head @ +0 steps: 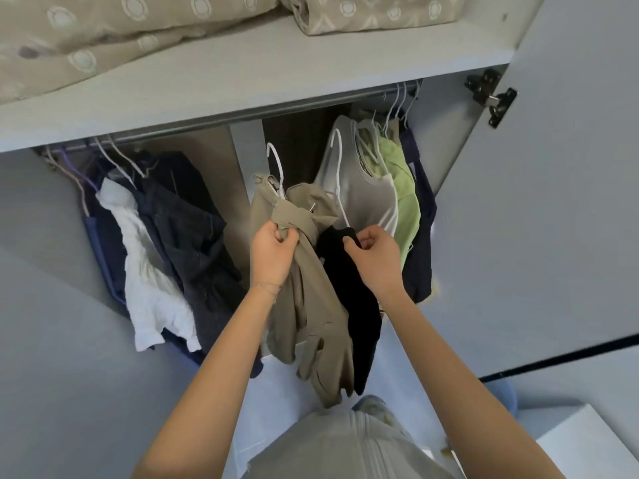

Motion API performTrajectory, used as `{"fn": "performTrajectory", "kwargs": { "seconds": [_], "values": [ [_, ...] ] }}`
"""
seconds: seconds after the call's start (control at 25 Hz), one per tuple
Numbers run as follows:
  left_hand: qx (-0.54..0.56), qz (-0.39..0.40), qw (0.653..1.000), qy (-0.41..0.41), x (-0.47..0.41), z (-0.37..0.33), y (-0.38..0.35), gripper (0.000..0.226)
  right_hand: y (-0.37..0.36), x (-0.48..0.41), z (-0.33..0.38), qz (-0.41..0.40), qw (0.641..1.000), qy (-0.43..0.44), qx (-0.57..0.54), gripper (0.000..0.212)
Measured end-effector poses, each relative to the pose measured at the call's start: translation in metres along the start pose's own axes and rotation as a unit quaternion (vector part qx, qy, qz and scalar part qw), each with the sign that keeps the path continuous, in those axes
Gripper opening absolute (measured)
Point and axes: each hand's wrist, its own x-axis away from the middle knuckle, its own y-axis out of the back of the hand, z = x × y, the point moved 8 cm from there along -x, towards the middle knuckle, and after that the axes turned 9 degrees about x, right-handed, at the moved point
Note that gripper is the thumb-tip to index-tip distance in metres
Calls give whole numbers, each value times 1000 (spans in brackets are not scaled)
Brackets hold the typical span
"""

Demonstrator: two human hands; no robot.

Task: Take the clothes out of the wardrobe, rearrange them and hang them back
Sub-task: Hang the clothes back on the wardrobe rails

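Sorting, I judge: my left hand clutches a khaki garment in curled fingers; my right hand pinches a black garment aside.

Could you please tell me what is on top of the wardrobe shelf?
The wardrobe shelf carries crumpled beige bedding with a circle pattern and, to its right, a folded bundle of the same fabric. Whatever lies behind them is covered.
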Motion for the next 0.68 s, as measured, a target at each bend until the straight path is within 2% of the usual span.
{"fn": "performTrajectory", "kwargs": {
  "seconds": [0.36, 0.68],
  "values": [
    [-22, 9, 1000, -11, -85, 27, -36, 43, -17, -127, -3, -36, 998, 28, 31, 20],
    [-4, -17, 1000, -10, -127, 33, -66, 41, -12, -162, -14, -74, 995, 74, 5, 18]
  ]
}}
